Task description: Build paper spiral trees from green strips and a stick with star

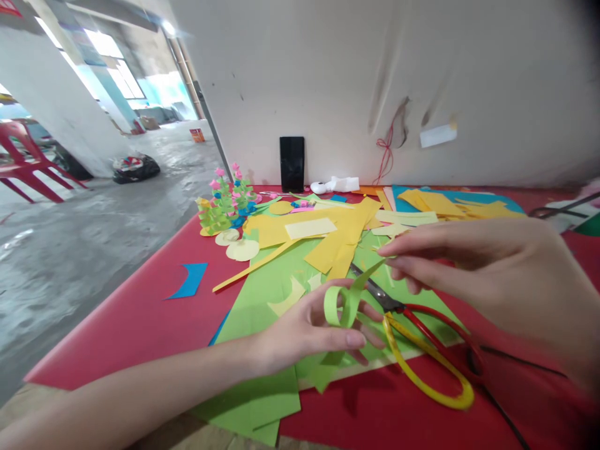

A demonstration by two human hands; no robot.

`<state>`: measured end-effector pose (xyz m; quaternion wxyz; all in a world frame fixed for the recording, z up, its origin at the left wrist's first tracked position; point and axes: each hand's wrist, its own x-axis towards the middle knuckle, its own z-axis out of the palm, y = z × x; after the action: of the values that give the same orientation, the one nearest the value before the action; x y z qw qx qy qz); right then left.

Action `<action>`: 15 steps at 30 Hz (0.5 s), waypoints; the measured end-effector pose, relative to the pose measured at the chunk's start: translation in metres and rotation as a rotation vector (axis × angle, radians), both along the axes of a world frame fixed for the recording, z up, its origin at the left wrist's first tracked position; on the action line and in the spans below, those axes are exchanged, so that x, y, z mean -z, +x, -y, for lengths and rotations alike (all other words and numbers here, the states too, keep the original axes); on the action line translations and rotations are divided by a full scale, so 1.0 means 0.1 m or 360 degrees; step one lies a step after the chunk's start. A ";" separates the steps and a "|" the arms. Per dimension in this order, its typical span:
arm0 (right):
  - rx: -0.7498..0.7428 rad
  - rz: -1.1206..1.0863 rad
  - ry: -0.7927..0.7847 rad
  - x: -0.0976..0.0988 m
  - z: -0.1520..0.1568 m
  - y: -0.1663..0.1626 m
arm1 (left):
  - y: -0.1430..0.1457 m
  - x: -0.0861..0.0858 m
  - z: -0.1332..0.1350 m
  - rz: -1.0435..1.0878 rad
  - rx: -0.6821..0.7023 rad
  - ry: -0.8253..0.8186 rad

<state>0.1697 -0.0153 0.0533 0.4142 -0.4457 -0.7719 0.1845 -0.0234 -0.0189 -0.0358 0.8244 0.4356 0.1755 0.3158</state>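
Note:
A narrow light-green paper strip (349, 303) curls into a loop at its lower end. Thumb and fingertips of my right hand (473, 262) pinch its upper end. My left hand (309, 328) is around the curled part, its fingers apart and the thumb not visibly pressing on the strip. Beneath both hands lie scissors (398, 306) with one red and one yellow handle, resting on green paper sheets (253, 312). Another green paper piece (323, 376) shows just below my left hand; whether it joins the strip is unclear.
Yellow paper pieces (267, 230) lie behind the hands on a red-covered table (135, 312). Paper flowers (229, 200) stand at the back left, near a blue scrap (190, 280). A black phone (292, 164) leans on the wall. More cut paper (445, 203) lies back right.

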 end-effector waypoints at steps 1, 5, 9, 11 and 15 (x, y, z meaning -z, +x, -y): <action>-0.0050 -0.0003 -0.0040 0.00 0.00 0.00 | 0.00 0.00 0.00 -0.0012 -0.0012 -0.0002; -0.0195 -0.0025 -0.0152 -0.03 -0.02 0.02 | 0.01 0.01 -0.02 0.0012 -0.0033 0.0005; -0.0223 0.0024 -0.0101 -0.04 -0.02 0.06 | 0.02 0.02 -0.01 0.0020 -0.0054 -0.0020; -0.0236 0.0005 -0.0089 -0.04 -0.01 0.08 | 0.01 0.01 0.00 0.0018 -0.0076 0.0007; -0.0262 -0.0028 -0.0098 -0.05 -0.01 0.13 | -0.01 0.00 0.02 -0.0109 -0.0145 0.0086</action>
<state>0.1830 -0.0146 0.0580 0.3906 -0.3917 -0.7961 0.2454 -0.0247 -0.0206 -0.0359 0.7907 0.4597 0.2148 0.3427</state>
